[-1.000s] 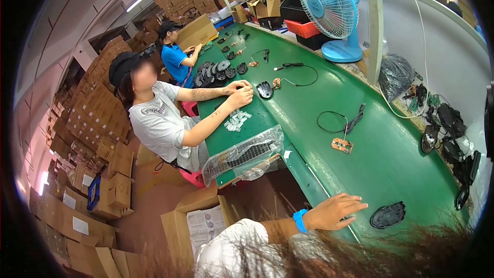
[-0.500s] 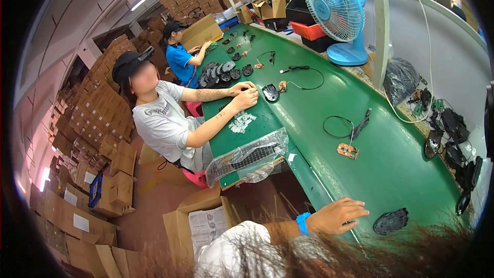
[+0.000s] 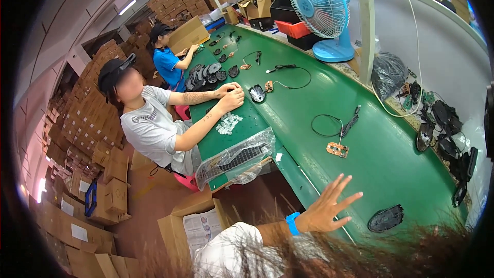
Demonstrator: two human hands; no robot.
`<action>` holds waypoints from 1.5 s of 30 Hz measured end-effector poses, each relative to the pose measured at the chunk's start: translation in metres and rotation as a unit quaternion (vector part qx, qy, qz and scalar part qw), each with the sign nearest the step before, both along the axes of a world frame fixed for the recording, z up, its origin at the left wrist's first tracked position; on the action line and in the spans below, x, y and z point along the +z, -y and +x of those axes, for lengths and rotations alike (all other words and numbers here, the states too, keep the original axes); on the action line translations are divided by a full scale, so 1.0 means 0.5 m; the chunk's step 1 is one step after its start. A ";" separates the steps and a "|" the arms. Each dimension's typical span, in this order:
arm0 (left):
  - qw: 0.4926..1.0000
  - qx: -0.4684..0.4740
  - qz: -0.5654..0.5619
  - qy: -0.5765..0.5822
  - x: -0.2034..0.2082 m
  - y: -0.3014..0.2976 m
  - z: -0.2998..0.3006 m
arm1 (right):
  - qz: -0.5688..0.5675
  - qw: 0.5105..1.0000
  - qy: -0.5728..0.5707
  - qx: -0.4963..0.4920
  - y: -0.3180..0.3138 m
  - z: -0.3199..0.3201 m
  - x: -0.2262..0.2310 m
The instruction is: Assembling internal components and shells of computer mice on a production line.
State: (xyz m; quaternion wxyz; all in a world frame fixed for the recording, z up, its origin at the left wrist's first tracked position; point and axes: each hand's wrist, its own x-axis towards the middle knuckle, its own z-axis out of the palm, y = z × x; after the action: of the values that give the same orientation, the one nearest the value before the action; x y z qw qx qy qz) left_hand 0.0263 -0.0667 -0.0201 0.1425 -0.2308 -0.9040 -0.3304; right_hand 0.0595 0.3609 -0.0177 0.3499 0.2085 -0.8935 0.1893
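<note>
My left hand, with a blue band at the wrist, hangs over the near edge of the green work surface. Its fingers are spread and nothing is in them. A black computer mouse shell lies to the right of the hand, apart from it. Farther up the surface is a small orange-brown circuit board, joined to a coiled black cable. My right hand is out of the picture; hair covers part of the lower edge.
Two co-workers sit along the left side, one in a grey shirt. Near them lie black mouse shells and a plastic-wrapped tray. A blue fan and heaped black parts line the right edge. An open carton stands below.
My left hand has lifted and spread its fingers, now pointing more toward the circuit board. The whole view has shifted slightly; the mouse shell and board stay put on the surface.
</note>
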 end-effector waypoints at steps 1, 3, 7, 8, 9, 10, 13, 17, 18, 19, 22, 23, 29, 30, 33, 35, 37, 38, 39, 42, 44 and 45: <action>1.000 -0.001 -0.002 0.001 -0.002 -0.001 0.003 | 0.022 0.994 0.082 -0.071 0.014 0.014 0.016; 0.997 0.067 -0.001 -0.023 -0.005 -0.005 0.007 | 0.021 0.994 0.078 -0.073 0.021 0.016 0.029; 0.994 0.104 -0.007 -0.031 -0.002 -0.007 0.003 | 0.005 0.995 0.065 -0.075 0.020 0.015 0.032; 0.994 0.107 -0.011 -0.028 -0.001 -0.007 0.003 | -0.006 0.995 0.057 -0.081 0.021 0.017 0.030; 0.994 0.105 -0.011 -0.029 -0.005 -0.005 0.001 | -0.017 0.995 0.050 -0.088 0.021 0.018 0.027; 0.998 0.051 -0.042 -0.005 -0.016 0.000 -0.001 | -0.018 0.995 0.048 -0.090 0.019 0.017 0.021; 0.993 -0.059 -0.102 0.033 -0.032 -0.003 -0.003 | 0.151 0.970 0.178 -0.066 -0.003 0.002 -0.003; 0.994 -0.050 -0.093 0.031 -0.030 0.001 -0.003 | 0.101 0.969 0.212 -0.083 -0.012 0.003 -0.032; 0.993 -0.051 -0.098 0.034 -0.030 0.002 -0.002 | 0.102 0.969 0.209 -0.086 -0.012 0.002 -0.033; 0.993 -0.053 -0.103 0.036 -0.030 0.002 -0.001 | 0.100 0.970 0.205 -0.082 -0.013 0.001 -0.035; 0.992 -0.058 -0.108 0.036 -0.031 0.001 -0.003 | 0.096 0.972 0.199 -0.074 -0.015 0.001 -0.032; 0.992 -0.058 -0.109 0.035 -0.032 0.002 -0.003 | 0.093 0.971 0.206 -0.075 -0.013 0.000 -0.028; 0.992 -0.068 -0.104 0.032 -0.036 -0.002 -0.006 | 0.223 0.974 -0.038 0.018 -0.065 -0.031 -0.071; 0.992 -0.067 -0.106 0.032 -0.033 -0.002 -0.004 | 0.224 0.974 -0.038 0.018 -0.074 -0.032 -0.073; 0.991 -0.066 -0.109 0.033 -0.035 -0.001 0.000 | 0.195 0.977 -0.081 0.025 -0.090 -0.027 -0.077; 0.991 -0.070 -0.106 0.041 -0.042 0.000 -0.003 | 0.175 0.978 -0.109 0.031 -0.097 -0.022 -0.080; 0.991 -0.071 -0.104 0.044 -0.041 0.000 -0.002 | 0.153 0.978 -0.139 0.038 -0.100 -0.025 -0.083; 0.995 -0.023 -0.090 0.035 -0.036 -0.001 0.000 | 0.142 0.977 -0.156 0.041 -0.101 -0.031 -0.084; 0.997 0.025 -0.075 0.024 -0.030 -0.003 0.002 | 0.131 0.975 -0.172 0.046 -0.100 -0.037 -0.084; 0.993 0.114 -0.028 -0.007 -0.019 -0.009 0.013 | 0.095 0.969 -0.221 0.064 -0.094 -0.058 -0.085; 0.981 0.184 0.036 -0.045 -0.019 -0.014 0.023 | 0.070 0.963 -0.249 0.078 -0.088 -0.067 -0.085; 0.981 0.187 0.036 -0.044 -0.020 -0.013 0.024 | 0.058 0.960 -0.262 0.084 -0.085 -0.069 -0.084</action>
State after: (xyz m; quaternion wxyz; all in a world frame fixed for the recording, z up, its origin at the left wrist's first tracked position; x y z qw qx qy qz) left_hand 0.0382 -0.0604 -0.0299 0.2499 -0.0665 -0.9115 -0.3198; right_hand 0.0248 0.4034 -0.0599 0.5417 0.3452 -0.7593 0.1045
